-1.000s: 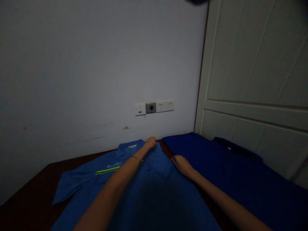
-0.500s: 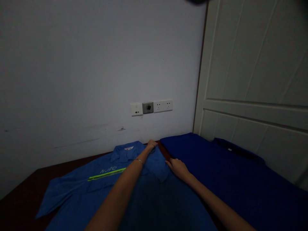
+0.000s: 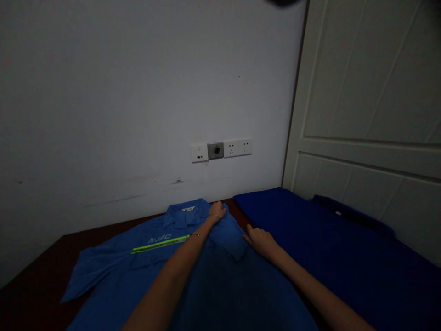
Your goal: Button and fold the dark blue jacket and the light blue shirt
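A blue short-sleeved work shirt [image 3: 138, 271] lies spread out, its collar toward the wall. It has a yellow-green reflective stripe and the letters NJPC across the chest. At the shoulder beside the collar, my left hand [image 3: 217, 210] is closed on the shirt's fabric. My right hand [image 3: 262, 241] has its fingers curled at the outer edge of the sleeve on the right, gripping the cloth there; its fingertips are partly hidden. The shirt's lower part, between my forearms, is dark.
A darker blue garment [image 3: 327, 248] with a collar lies to the right, against a white panelled door [image 3: 365, 174]. Both garments are on a dark red-brown surface [image 3: 41, 276]. Sockets [image 3: 237, 148] are set in the pale wall behind.
My left hand has shifted slightly nearer along the shoulder, and the shoulder edge beyond it now shows. My right hand stays at the sleeve edge. The view has moved a little.
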A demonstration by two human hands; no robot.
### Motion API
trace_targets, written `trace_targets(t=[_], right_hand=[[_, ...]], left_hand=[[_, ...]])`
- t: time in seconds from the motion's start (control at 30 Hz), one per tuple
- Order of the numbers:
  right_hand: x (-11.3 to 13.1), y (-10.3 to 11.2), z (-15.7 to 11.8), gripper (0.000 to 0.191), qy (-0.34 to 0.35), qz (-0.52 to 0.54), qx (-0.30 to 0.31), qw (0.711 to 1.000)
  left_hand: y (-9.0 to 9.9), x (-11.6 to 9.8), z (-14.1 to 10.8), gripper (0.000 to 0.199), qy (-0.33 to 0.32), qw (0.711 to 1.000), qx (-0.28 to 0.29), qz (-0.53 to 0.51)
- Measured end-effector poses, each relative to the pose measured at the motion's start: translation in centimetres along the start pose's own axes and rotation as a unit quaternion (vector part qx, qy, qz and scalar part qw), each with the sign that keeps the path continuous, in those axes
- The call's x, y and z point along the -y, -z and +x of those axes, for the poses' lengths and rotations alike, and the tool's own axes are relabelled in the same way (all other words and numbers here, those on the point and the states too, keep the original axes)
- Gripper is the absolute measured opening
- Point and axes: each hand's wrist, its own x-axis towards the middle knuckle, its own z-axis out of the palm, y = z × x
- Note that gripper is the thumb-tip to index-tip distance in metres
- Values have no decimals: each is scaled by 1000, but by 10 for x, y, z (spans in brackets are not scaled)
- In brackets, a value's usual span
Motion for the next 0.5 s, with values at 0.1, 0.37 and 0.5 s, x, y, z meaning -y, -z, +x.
trace_targets(t=[0.1, 0.37, 0.5], right_hand=[[2, 3, -2, 37, 0, -11, -8, 1000], [10, 3, 0, 33, -2, -32, -46, 998], [10, -2, 1, 39, 23, -54, -31, 998]], left_hand=[[4, -3, 7, 36, 20, 999, 5, 26], [0, -13, 20, 36, -17, 996, 9, 89], [-5, -12, 15, 26, -56, 994, -13, 94]])
